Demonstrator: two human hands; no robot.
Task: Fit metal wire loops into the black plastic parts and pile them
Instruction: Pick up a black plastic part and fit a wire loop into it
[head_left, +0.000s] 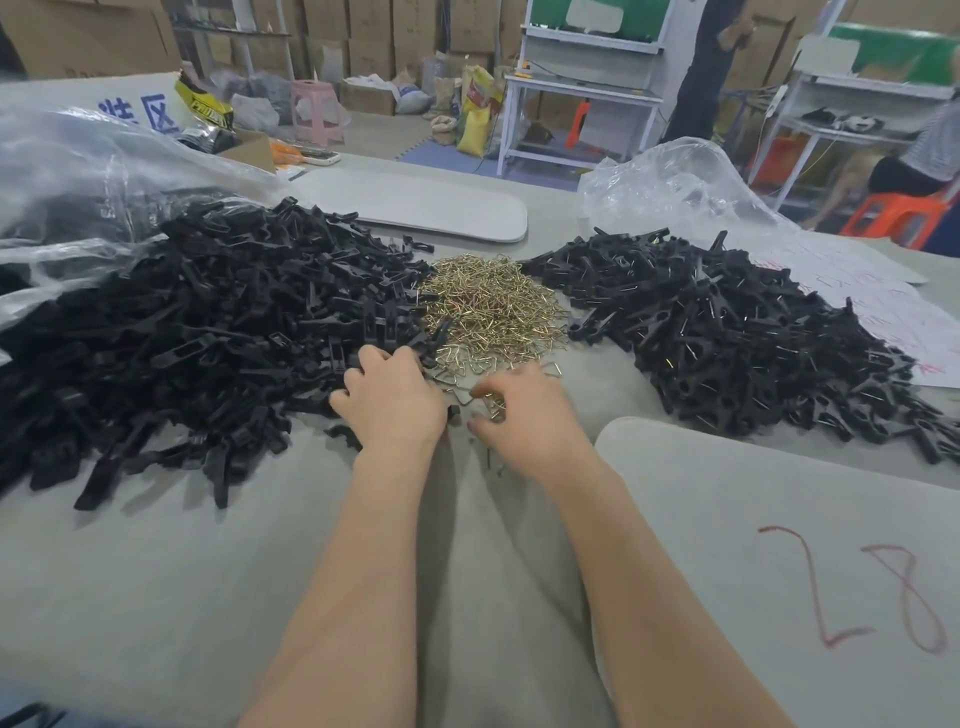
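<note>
I'm seeing the left grip (390, 400) curling into the unfitted black parts (208, 322) just left of the wire loop heap (493, 306), though I cannot tell whether it is holding one. The right grip (524, 410) is pinching a wire loop (469, 397) at the heap's near edge, probably for fitting. The finished pieces (727, 322) are piling up right of the heap.

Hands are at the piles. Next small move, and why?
Likely lift the right hand clear of the wire pile with the wire loop it pinches, toward the left hand. That hand's fingers are curled into the edge of the unfitted black parts; whether it grips one is unclear. Loop and part must meet before joining the fitted pile.
</note>
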